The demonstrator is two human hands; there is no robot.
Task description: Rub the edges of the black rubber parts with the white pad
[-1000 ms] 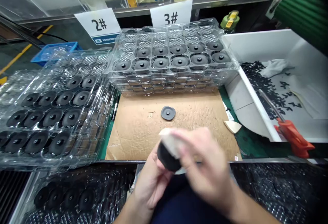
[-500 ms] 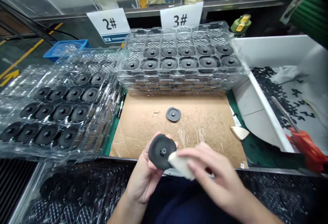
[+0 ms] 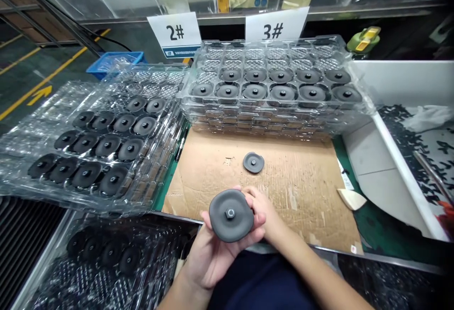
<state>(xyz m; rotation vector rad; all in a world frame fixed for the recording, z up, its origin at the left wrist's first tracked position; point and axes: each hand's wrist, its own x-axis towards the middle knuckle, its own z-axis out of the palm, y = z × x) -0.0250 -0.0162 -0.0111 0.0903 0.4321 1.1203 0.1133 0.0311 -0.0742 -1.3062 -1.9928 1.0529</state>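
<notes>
One disc, matt dark grey, hex nut centred. I view it over near edge of cardboard, left hand clamped on. Right hand, earlier at its face, now behind; grip I cannot tell.

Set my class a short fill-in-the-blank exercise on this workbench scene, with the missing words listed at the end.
1. Beyond the disc in the left hand, another disc lies on a sheet of ____.
2. The left-hand sign reads ____.
3. In front of the 3# sign, the top tray has ____ discs in its front row.
4. The basket left of both signs is coloured ____.

Missing words: cardboard; 2#; six; blue.
</notes>
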